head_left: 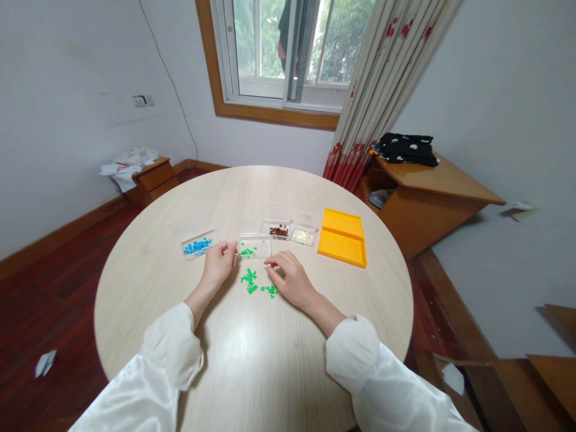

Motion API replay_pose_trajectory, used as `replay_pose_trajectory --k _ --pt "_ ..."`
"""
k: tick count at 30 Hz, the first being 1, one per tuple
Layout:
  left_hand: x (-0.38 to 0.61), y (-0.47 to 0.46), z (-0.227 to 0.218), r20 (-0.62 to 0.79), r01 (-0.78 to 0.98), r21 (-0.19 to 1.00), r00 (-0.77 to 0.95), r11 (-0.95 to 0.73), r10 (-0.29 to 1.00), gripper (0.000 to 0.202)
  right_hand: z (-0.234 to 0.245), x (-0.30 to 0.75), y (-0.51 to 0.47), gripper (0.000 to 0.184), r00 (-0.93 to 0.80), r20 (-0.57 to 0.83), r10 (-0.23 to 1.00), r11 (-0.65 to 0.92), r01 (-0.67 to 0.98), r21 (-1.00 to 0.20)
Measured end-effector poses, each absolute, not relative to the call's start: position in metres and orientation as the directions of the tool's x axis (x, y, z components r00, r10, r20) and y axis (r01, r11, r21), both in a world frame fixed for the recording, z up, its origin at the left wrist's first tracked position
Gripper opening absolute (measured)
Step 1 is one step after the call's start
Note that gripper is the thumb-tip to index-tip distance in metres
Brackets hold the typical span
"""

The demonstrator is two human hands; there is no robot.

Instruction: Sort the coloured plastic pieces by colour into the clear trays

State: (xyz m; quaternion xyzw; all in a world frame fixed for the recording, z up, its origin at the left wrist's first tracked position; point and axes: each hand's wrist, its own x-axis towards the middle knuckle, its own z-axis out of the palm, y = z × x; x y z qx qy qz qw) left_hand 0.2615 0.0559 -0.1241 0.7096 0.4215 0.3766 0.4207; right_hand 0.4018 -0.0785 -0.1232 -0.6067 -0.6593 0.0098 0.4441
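A scatter of small green pieces (pixel 250 281) lies on the round wooden table (pixel 252 348) between my hands. My left hand (pixel 219 263) rests with its fingertips pinched together at the near-left corner of a clear tray of green pieces (pixel 254 247); what the fingers hold is too small to name. My right hand (pixel 290 278) lies curled, fingers down, over the right side of the loose green pieces, touching them.
A clear tray of blue pieces (pixel 199 245) sits left of the green tray. Behind stand trays of brown pieces (pixel 278 230) and pale pieces (pixel 303 234). An orange tray (pixel 343 237) lies at the right. A wooden cabinet (pixel 427 201) stands beyond the table.
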Motion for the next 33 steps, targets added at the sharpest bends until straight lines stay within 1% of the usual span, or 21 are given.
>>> replay_pose_trajectory --k 12,18,20,24,27,30,33 --pt "0.262 0.055 -0.125 0.16 0.309 0.899 0.425 -0.309 0.891 0.043 -0.12 0.401 -0.081 0.01 0.123 0.539 0.834 0.252 0.784 -0.568" --pt "0.262 0.055 -0.126 0.144 0.314 0.903 0.424 -0.294 0.894 0.043 -0.124 0.401 -0.08 0.011 0.109 0.5 0.859 0.235 0.784 -0.574" --pt "0.262 0.055 -0.125 0.168 0.311 0.898 0.412 -0.312 0.895 0.043 -0.126 0.401 -0.079 0.014 0.078 0.473 0.877 0.228 0.8 -0.555" --pt "0.262 0.052 -0.12 0.244 0.271 0.891 0.39 -0.364 0.888 0.041 -0.126 0.397 -0.08 0.024 -0.029 0.377 0.926 0.22 0.852 -0.474" --pt "0.262 0.049 -0.117 0.24 0.234 0.905 0.412 -0.356 0.879 0.037 -0.126 0.394 -0.081 0.029 -0.087 0.327 0.941 0.229 0.874 -0.427" --pt "0.263 0.049 -0.117 0.231 0.214 0.913 0.433 -0.348 0.871 0.037 -0.129 0.393 -0.079 0.027 -0.095 0.328 0.94 0.231 0.885 -0.404" --pt "0.264 0.049 -0.117 0.23 0.21 0.913 0.443 -0.349 0.867 0.038 -0.133 0.395 -0.076 0.022 -0.052 0.351 0.935 0.199 0.895 -0.398"
